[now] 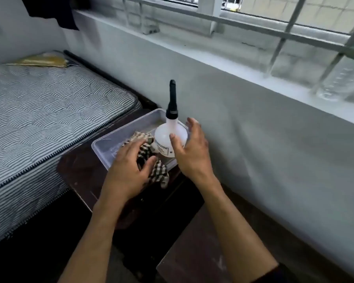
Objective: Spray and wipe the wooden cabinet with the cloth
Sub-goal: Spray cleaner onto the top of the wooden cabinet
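My left hand (129, 166): it lies on the cloth, fingers spread and bent down over it, thumb pressing the near side. It grips the cloth.
My right hand (189, 148): it is open wide, fingers apart, curved around the right side of the bottle. I cannot tell if it touches the bottle.
Cloth (157, 170): checked in dark and light squares, all crumpled. The far part is in the tray and the near part hangs over the tray's near edge.
Spray bottle (168, 135): white and round at the bottom, with a tall black top. It stands upright in the right part of the tray, just beside the cloth.
Tray (110, 144): clear plastic, sitting on top of the cabinet.
Wooden cabinet (80, 170): dark brown, low, between the bed and the wall.
Bed (39, 119): on the left, with a striped mattress, touching the cabinet's left side.
Wall (253, 129): grey, on the right and far side, with a barred window (253, 23) above it.
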A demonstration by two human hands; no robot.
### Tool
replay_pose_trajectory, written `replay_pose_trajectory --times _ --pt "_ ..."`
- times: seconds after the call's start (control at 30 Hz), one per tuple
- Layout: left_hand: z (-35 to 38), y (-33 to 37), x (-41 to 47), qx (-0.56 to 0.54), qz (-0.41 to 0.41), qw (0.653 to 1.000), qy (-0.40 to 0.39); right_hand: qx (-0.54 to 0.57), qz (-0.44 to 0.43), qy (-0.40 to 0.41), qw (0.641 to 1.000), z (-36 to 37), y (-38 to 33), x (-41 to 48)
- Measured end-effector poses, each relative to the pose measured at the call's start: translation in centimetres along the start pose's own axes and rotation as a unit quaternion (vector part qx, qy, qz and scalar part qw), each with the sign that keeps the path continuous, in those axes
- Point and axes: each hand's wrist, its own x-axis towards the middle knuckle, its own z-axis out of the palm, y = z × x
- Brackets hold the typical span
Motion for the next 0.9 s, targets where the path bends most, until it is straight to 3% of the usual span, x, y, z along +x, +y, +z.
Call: replay_pose_trajectory --times 0.37,0.63,0.9 --pt "-0.1 -0.1 0.3 0.115 -0.062 0.989 -0.072 0.140 0.096 0.013 0.985 3.9 -1.8 7.8" --pt "-0.5 -1.8 2.0 0.116 -0.041 0.986 -0.108 0.197 0.038 0.103 0.974 4.7 -2.1 8.2" --pt "-1.8 -1.1 3.4 0.081 -0.047 0.989 -0.114 0.265 -0.065 0.225 0.935 -1.7 -6.6 5.0"
